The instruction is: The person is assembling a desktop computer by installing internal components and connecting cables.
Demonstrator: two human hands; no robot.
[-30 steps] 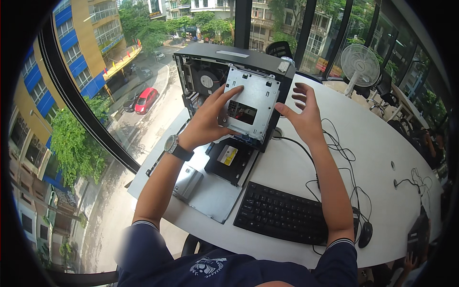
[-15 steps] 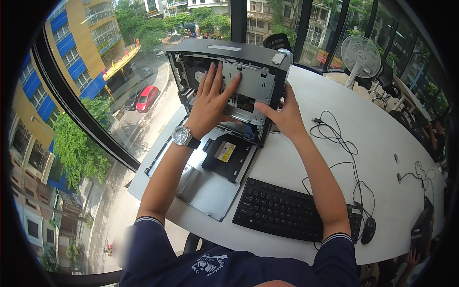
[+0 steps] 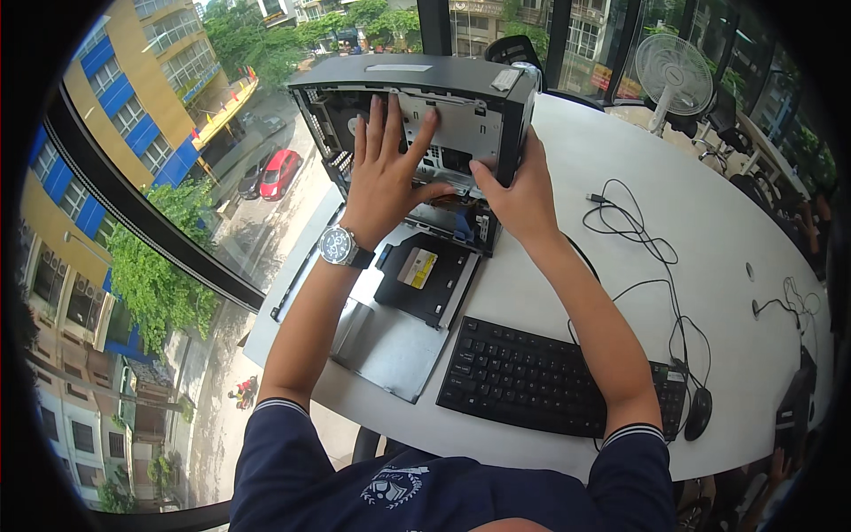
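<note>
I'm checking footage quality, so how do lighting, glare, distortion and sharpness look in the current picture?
Head view: daylight glares off the flat silver metal panel; the inside of the open black computer case looks shadowed. Head view: fisheye distortion bows the black window frame. Head view: the black rectangular keyboard looks fairly sharp, but the lower right rim is very dark.

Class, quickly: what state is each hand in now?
Left hand: open, spread over the computer case.
Right hand: holding the computer case by its side edge.
</note>
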